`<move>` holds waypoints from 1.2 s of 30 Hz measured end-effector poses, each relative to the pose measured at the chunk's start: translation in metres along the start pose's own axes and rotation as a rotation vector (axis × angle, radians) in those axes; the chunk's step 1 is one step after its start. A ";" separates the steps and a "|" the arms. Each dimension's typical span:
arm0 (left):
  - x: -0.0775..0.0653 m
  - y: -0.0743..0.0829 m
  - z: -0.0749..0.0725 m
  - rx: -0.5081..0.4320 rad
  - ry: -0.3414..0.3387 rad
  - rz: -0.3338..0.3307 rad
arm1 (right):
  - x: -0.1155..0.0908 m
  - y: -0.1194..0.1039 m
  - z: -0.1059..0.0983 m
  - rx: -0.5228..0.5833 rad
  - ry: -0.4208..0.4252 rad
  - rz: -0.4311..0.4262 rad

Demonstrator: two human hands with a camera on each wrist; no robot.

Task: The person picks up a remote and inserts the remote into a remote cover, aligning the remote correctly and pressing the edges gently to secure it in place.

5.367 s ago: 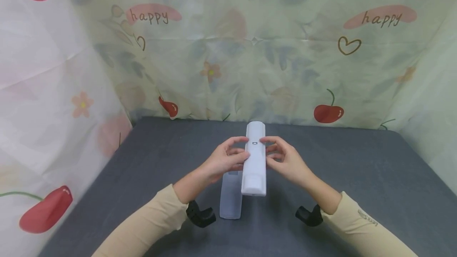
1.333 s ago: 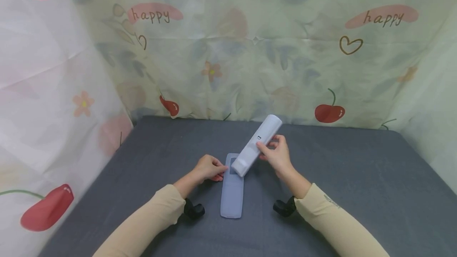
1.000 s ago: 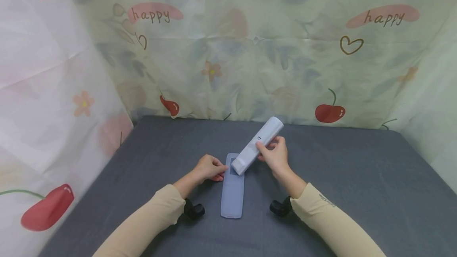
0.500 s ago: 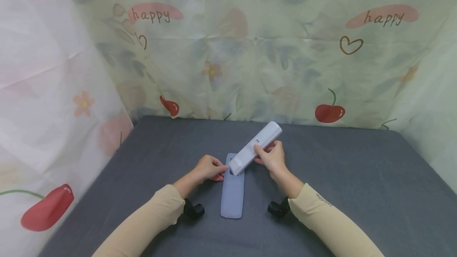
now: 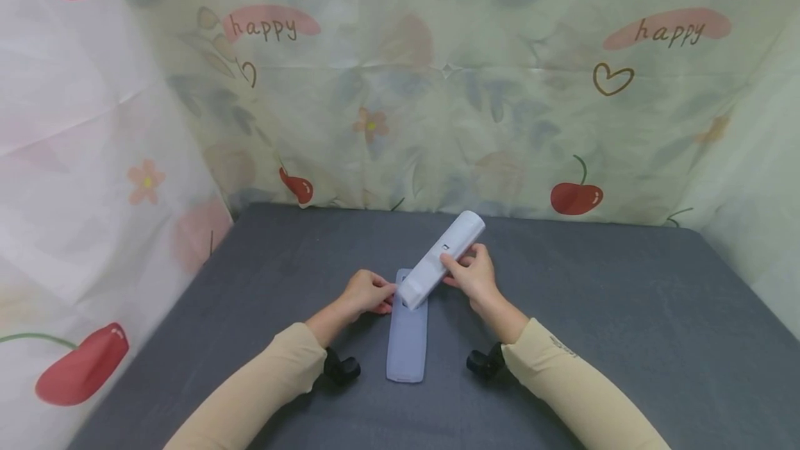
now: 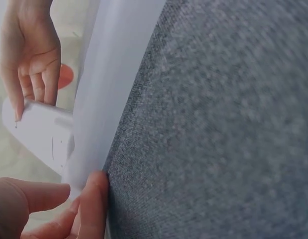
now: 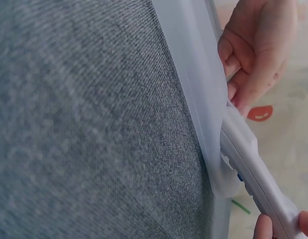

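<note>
A white remote control point(image 5: 440, 255) slants over a long translucent remote cover point(image 5: 406, 349), which lies on the dark table. My right hand point(image 5: 475, 275) grips the remote by its middle, thumb on the back. The remote's lower end sits at the window opening near the cover's far end. With thumb and fingers, my left hand point(image 5: 365, 292) pinches the cover's left edge beside that opening. Buttons on the remote's underside point(image 7: 258, 174) show in the right wrist view. In the left wrist view, the cover's side point(image 6: 106, 84) hides part of the remote's end.
Dark grey cloth covers the table point(image 5: 562, 297). A printed curtain point(image 5: 500, 123) with cherries and hearts stands behind it, and a white one point(image 5: 94, 123) hangs at the left. Black wrist cameras point(image 5: 340, 367) sit below both cuffs.
Earlier both hands held the remote above the cover; since then the left hand has moved to the cover's edge. The right hand has lowered the remote's near end to the opening, shifting slightly left.
</note>
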State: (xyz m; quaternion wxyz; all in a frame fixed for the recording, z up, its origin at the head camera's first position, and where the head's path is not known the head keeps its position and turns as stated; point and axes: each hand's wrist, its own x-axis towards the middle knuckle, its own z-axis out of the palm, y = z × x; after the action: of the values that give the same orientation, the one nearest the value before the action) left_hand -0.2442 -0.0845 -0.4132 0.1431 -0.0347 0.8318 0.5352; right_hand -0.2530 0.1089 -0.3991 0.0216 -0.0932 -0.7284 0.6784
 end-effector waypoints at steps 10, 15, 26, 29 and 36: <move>0.004 -0.001 0.002 0.005 0.056 0.020 | 0.002 -0.001 0.001 0.006 -0.019 0.005; 0.005 0.000 0.002 0.059 0.076 0.040 | 0.005 -0.002 0.002 -0.007 -0.022 0.020; 0.001 0.003 0.003 0.132 0.117 0.081 | 0.009 -0.002 0.001 -0.048 -0.076 0.058; 0.001 0.003 0.003 0.132 0.119 0.087 | 0.012 -0.002 0.001 -0.066 -0.096 0.066; 0.002 0.003 0.003 0.112 0.111 0.073 | 0.015 -0.003 -0.001 -0.124 -0.142 0.074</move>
State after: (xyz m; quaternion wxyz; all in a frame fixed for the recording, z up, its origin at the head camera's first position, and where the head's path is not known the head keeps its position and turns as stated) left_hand -0.2464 -0.0806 -0.4123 0.0789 -0.0260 0.8677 0.4900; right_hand -0.2683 0.1123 -0.3970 -0.0611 -0.0730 -0.7647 0.6373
